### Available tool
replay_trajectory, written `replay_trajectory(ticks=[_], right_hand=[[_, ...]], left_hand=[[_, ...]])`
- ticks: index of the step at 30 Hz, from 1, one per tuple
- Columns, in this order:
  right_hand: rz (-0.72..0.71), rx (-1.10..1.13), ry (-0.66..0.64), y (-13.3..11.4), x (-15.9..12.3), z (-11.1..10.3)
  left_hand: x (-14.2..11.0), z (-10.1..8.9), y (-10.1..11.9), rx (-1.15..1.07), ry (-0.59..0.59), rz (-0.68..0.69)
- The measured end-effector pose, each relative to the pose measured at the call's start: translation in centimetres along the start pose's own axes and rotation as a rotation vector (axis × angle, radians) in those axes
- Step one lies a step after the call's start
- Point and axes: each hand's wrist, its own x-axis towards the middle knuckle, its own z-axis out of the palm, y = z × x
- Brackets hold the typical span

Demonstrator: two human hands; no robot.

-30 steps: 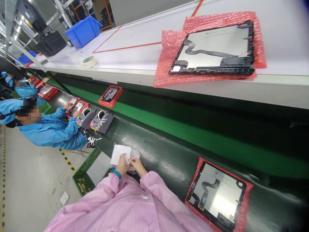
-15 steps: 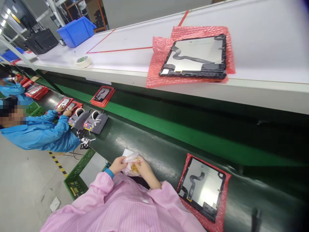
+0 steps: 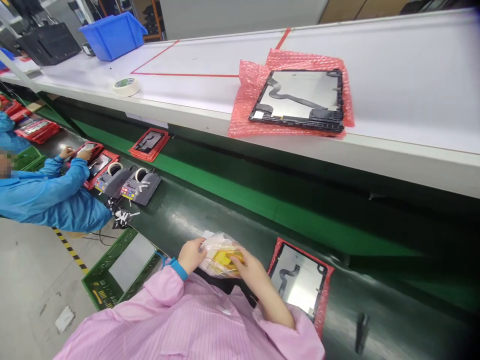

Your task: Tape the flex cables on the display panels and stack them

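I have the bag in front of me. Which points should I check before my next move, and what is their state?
1. Left hand grips bag: ok.
2. Right hand at yellow pieces: ok.
3. Bag's mouth open: cannot tell.
4. Near panel on red wrap: ok.
5. Right sleeve off the wrap: cannot tell.
6. Bench free of loose things: not ok, black item at right.

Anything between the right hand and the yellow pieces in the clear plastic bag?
No separate object shows between the right hand and the yellow pieces; whether film of the clear plastic bag lies between them, I cannot tell.
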Motion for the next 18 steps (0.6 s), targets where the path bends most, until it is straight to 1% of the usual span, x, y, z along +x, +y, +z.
replay_trajectory(ticks=[3,6,8,10,11,13,14,16,18], right_hand=[[-0.023,0.117,-0.016,-1.4,-2.0,-2.0],[-0.103,0.303,-0.014,-4.2,-4.7,-5.2],[-0.168,0.392,0.045,-6.6,-6.5,-8.0],[-0.17,0.463,0.128,-8.6,-8.2,-10.9],[-0.158,0.494,0.184,-9.2,-8.9,-12.3],[-0.136,0.544,0.333,-9.1,-10.0,-14.6],[-0.132,0.559,0.419,-8.3,-10.5,-15.6],[-0.144,0.554,0.607,-5.6,-11.5,-17.3],[-0.19,0.447,0.792,-2.0,-12.7,-18.8]], left_hand=[[-0.4,0.4,1.1,0.038,-0.009,-0.006],[-0.7,0.8,2.0,0.044,-0.015,-0.004],[-0.8,0.8,2.4,0.026,-0.009,0.008],[-0.7,0.5,2.8,-0.007,0.015,0.027],[-0.5,0.0,3.0,-0.028,0.035,0.04],[-0.1,-1.6,3.5,-0.08,0.097,0.078],[0.0,-2.9,3.8,-0.114,0.141,0.105],[-0.1,-6.4,4.5,-0.197,0.256,0.178],[-1.2,-11.0,5.2,-0.291,0.397,0.273]])
